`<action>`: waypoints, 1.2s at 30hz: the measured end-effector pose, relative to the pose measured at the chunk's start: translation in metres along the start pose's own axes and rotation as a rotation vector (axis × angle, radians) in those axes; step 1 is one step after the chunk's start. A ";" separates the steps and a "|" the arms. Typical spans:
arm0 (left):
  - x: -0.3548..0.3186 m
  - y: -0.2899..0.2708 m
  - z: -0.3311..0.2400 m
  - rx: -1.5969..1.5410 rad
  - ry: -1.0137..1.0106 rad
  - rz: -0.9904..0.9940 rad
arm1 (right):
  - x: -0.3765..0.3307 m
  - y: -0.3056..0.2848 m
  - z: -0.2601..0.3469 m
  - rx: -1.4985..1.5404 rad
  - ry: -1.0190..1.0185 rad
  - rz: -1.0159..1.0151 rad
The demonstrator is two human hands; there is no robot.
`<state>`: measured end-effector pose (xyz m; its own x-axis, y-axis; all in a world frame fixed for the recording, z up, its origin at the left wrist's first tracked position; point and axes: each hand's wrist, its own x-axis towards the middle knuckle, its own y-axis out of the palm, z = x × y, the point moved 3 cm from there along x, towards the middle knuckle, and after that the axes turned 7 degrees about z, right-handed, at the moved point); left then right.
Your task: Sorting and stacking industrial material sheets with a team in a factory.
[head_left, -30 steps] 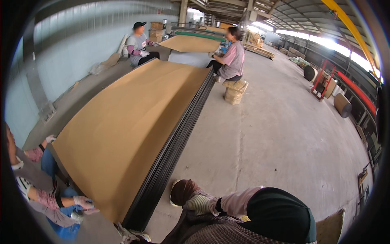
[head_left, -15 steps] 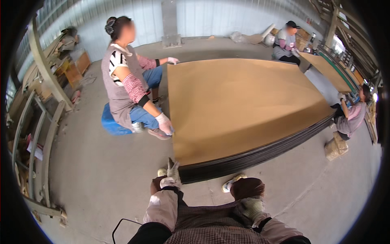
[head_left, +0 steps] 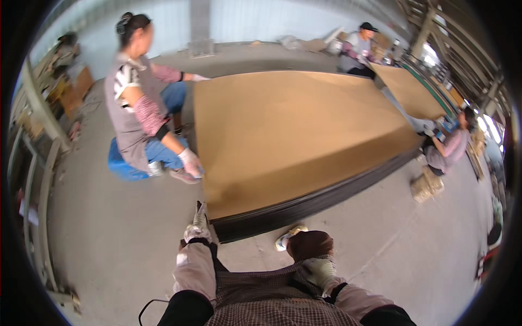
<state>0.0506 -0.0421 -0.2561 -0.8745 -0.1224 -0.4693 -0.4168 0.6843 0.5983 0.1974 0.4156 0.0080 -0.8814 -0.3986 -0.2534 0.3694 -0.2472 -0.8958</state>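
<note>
A large tan sheet (head_left: 299,125) tops a thick stack of dark-edged sheets (head_left: 315,198) in front of me. My left hand (head_left: 197,224), in a pale glove with dark fingertips, stands at the near left corner of the stack. Its fingers stretch forward, apart from one another; whether they touch the corner is unclear. My right hand (head_left: 319,271), in a whitish ribbed glove, rests at my lap beside my right knee. Its fingers are blurred. At the left edge of the sheet a seated co-worker (head_left: 136,103) has both gloved hands on its corners.
Another tan sheet (head_left: 410,89) lies at a green-edged table or machine (head_left: 429,87). Two more co-workers sit there, one at the far side (head_left: 359,49) and one at the right (head_left: 448,144) near a wrapped bundle (head_left: 427,185). Metal frames (head_left: 32,201) stand at the left.
My view has swung right, so the whole scene sits further left. The far-right co-worker's hands have shifted near the second sheet. My hands keep nearly the same places relative to the stack.
</note>
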 end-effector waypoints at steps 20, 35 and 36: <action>-0.055 0.082 -0.069 0.174 -0.074 -0.252 | -0.004 -0.018 -0.002 0.051 -0.039 0.023; -0.047 0.055 -0.061 -0.129 -0.056 -0.110 | 0.003 -0.022 0.016 -0.030 -0.009 0.059; -0.052 0.058 -0.066 -0.102 -0.041 -0.127 | 0.006 -0.023 0.016 -0.052 0.013 0.123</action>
<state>0.0554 -0.0437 -0.1546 -0.8032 -0.1724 -0.5702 -0.5482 0.5886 0.5941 0.1884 0.4048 0.0324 -0.8344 -0.4116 -0.3667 0.4591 -0.1508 -0.8755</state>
